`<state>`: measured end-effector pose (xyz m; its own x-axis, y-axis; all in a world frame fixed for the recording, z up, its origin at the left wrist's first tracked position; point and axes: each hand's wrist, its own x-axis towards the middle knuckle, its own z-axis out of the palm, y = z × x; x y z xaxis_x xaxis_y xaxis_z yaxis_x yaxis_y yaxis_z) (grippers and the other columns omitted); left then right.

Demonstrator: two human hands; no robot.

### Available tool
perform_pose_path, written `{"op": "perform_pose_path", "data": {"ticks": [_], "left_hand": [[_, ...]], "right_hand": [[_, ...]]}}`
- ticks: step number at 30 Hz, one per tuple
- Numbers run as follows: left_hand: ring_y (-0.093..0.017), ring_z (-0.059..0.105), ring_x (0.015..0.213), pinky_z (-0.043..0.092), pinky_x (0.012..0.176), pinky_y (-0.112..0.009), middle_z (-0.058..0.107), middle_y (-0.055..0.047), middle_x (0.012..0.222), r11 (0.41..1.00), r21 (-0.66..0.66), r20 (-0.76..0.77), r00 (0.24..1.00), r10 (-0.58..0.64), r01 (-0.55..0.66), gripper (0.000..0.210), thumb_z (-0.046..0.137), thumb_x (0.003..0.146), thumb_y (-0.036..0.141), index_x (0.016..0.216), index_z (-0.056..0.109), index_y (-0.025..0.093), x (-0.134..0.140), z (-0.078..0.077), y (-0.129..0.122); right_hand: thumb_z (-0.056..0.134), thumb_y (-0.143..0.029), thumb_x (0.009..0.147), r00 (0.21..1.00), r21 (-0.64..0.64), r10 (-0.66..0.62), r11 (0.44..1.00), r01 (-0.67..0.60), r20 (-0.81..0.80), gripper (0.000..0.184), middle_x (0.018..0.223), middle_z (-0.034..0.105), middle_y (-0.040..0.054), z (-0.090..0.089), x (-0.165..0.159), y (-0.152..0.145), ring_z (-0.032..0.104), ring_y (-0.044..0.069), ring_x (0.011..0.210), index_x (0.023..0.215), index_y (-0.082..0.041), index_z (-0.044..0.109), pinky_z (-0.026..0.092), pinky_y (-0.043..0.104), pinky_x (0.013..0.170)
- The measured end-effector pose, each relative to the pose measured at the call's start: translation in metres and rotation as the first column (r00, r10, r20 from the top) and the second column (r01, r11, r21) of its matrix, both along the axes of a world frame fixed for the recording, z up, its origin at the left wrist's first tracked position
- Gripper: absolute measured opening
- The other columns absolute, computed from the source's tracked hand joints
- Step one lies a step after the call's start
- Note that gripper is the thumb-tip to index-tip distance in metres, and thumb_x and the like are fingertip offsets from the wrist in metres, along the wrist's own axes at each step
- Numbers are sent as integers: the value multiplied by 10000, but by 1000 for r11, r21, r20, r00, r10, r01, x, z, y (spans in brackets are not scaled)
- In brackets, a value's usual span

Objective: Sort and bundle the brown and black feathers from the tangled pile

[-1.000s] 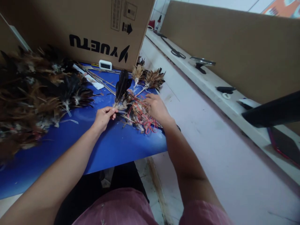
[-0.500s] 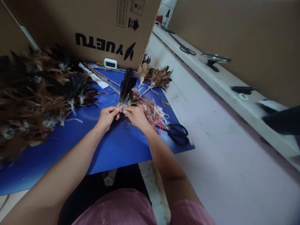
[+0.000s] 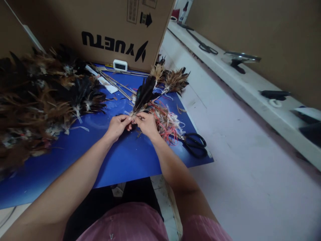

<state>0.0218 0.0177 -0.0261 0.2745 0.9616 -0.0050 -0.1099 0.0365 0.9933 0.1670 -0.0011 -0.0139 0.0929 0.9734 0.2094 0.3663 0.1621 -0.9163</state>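
Both hands meet at the pale base of a bunch of dark feathers (image 3: 144,94) above the blue tabletop (image 3: 120,167). My left hand (image 3: 119,126) pinches the quill end from the left, thumb and fingers together. From the right, my right hand (image 3: 146,123) grips the same base, its fingertips close to the left thumb. The feathers point up and away, leaning right. Just beyond my right hand lies a tangled pile of loose feathers with red and clear strips (image 3: 168,122). Black-handled scissors (image 3: 194,144) rest beside it, blades partly under the pile.
A large heap of brown and black feather bunches (image 3: 45,103) covers the table's left. Thin sticks (image 3: 117,85), a small white digital display (image 3: 120,65) and tied feather bunches (image 3: 175,81) lie toward the cardboard box (image 3: 112,20). A ledge (image 3: 247,78) with tools runs along the right wall.
The dark feathers have tilted further right, and my right hand has closed in more tightly beside my left at the base. The whole view has shifted slightly.
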Motion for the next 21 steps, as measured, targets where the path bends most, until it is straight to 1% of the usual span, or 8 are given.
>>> {"op": "perform_pose_path", "data": {"ticks": [4, 6, 9, 11, 13, 18, 21], "left_hand": [[-79, 492, 415, 388, 404, -207, 613, -22, 552, 999, -26, 0, 999, -41, 41, 300, 716, 721, 415, 685, 680, 119, 0, 3, 0], [-75, 474, 394, 373, 387, -204, 597, -18, 526, 998, -38, -17, 999, -50, 49, 299, 711, 728, 408, 669, 672, 118, -1, 4, -1], [-77, 472, 384, 371, 376, -205, 589, -17, 510, 996, -60, -14, 998, -62, 61, 294, 723, 721, 397, 657, 666, 116, -2, 7, -1], [-80, 484, 390, 378, 376, -206, 605, -20, 528, 995, -73, 4, 998, -60, 60, 283, 743, 703, 388, 673, 675, 115, -2, 8, -2], [-83, 500, 397, 394, 384, -207, 618, -24, 538, 996, -79, 13, 999, -48, 49, 280, 759, 688, 385, 675, 681, 116, -2, 9, -2], [-85, 508, 393, 415, 397, -205, 602, -22, 494, 997, -77, 24, 1000, -17, 18, 301, 767, 678, 399, 626, 671, 118, -1, 5, -1], [-85, 519, 399, 424, 399, -207, 626, -23, 537, 996, -88, 44, 999, 5, -1, 294, 780, 659, 391, 667, 680, 115, 1, 5, -1]], "right_hand": [[612, -268, 757, 977, -39, 56, 997, -65, -205, 112, 603, 610, -27, 1, -2, -1, 538, 85, 537, 697, -178, 639, 415, 213, 545], [619, -264, 740, 959, -67, 66, 994, -88, -275, 108, 576, 577, -40, 4, -3, -2, 497, 69, 504, 679, -175, 625, 386, 203, 512], [624, -250, 716, 931, -146, 58, 982, -118, -359, 86, 553, 558, -50, 7, -4, -5, 429, 48, 449, 682, -171, 618, 329, 192, 454], [632, -252, 706, 919, -191, 39, 974, -124, -393, 87, 544, 554, -52, 8, -4, -6, 403, 41, 435, 686, -169, 615, 302, 188, 433], [644, -262, 701, 911, -204, 27, 972, -120, -411, 102, 538, 550, -53, 9, -5, -6, 399, 39, 434, 686, -166, 612, 294, 187, 428], [657, -272, 694, 903, -166, 38, 979, -121, -429, 117, 537, 556, -54, 6, -6, -4, 401, 38, 429, 692, -164, 614, 298, 190, 429], [648, -280, 705, 902, -144, 42, 983, -115, -429, 121, 532, 553, -57, 5, -7, -4, 399, 38, 427, 694, -166, 611, 309, 191, 434]]}}
